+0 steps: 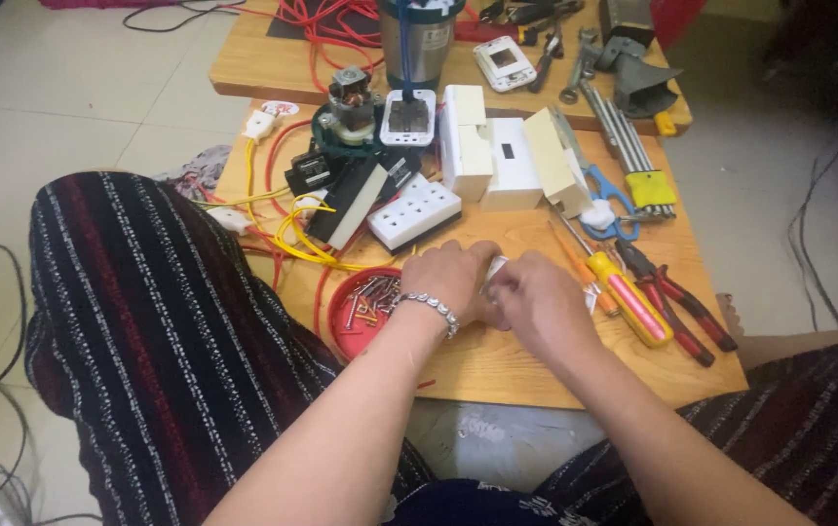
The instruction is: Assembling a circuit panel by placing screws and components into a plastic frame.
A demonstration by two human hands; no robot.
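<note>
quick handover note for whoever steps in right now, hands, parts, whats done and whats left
Left hand: closed around a small white part at the near middle of the wooden table.
Right hand: fingers pinching the same part from the right.
Nearby: red dish of screws left of the hands; yellow-handled screwdriver and red-handled pliers to the right; white socket strip just beyond.
Done or left: cannot tell, since the hands hide most of the part. Screwdriver lies unused.
</note>
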